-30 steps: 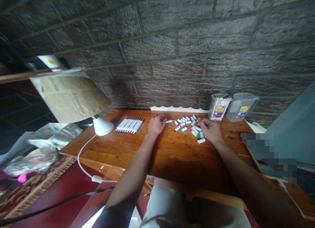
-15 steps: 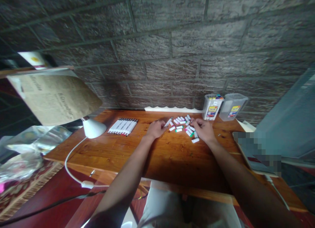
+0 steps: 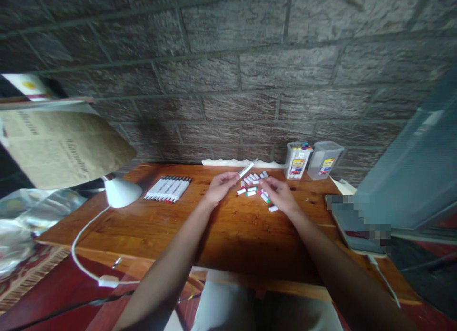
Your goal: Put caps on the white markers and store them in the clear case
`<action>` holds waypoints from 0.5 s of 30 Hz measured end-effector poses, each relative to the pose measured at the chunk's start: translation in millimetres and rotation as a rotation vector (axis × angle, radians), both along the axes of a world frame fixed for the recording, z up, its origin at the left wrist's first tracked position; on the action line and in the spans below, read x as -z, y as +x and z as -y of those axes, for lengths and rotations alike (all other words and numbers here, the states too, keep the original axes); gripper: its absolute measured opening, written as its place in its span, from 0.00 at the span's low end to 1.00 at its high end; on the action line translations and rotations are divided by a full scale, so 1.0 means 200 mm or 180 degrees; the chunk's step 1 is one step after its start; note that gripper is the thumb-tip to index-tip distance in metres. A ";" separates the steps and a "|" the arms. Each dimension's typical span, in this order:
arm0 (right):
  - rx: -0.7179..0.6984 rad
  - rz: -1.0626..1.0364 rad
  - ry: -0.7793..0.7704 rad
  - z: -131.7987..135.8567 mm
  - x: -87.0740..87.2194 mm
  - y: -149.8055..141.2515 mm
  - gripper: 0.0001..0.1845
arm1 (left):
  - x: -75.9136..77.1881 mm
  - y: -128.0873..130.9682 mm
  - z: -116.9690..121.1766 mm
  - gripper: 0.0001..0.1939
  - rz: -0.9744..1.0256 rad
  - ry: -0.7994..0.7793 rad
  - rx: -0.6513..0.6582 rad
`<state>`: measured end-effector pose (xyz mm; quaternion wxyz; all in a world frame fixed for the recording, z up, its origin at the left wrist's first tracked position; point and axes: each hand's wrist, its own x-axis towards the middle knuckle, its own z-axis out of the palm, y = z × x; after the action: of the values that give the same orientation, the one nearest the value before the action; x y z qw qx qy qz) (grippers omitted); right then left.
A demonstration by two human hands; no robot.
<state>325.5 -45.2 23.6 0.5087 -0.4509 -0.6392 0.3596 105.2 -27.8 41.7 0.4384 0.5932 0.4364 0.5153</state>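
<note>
Between the thumb and fingers of my left hand (image 3: 222,187) is a white marker (image 3: 247,168), held tilted with its uncapped tip pointing up and right. My right hand (image 3: 280,194) reaches over the right side of a loose pile of white marker caps (image 3: 252,194), some with green or pink ends. Its thumb and fingertips are pinched together at the caps; what is between them I cannot make out. The right hand hides some of the pile. To the left, a row of white markers (image 3: 167,189) lies side by side on the wooden table (image 3: 243,235).
Behind the caps stand a clear box holding markers (image 3: 298,162) and another clear box (image 3: 324,162). A white wavy-edged strip (image 3: 228,163) runs along the stone wall. At left is a lamp (image 3: 121,192) with its cord; at right lies a tablet (image 3: 357,228) with a cable.
My left hand has lifted the marker, which now shows more of its length. My right hand has moved left over the caps. The whole view has shifted slightly to the right.
</note>
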 end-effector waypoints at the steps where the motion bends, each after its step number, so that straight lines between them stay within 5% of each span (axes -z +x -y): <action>1: -0.0207 -0.0165 -0.0197 0.01 -0.01 -0.02 0.22 | 0.00 0.02 0.01 0.22 0.0033 -0.0020 0.0144; 4: -0.0669 -0.0644 -0.0505 0.04 -0.04 -0.06 0.24 | 0.00 0.08 0.05 0.20 0.0060 0.0022 0.0597; 7: -0.0530 -0.1030 -0.0383 0.05 -0.07 -0.06 0.21 | 0.02 0.13 0.07 0.20 0.0075 0.0134 0.0848; 15: -0.0485 -0.2002 -0.0434 0.02 -0.13 0.01 0.19 | 0.02 0.11 0.04 0.23 -0.0008 0.0211 0.0534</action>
<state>326.9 -49.2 49.8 0.6214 -0.3017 -0.4572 0.5602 128.0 -36.4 38.0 0.4596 0.6425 0.3684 0.4902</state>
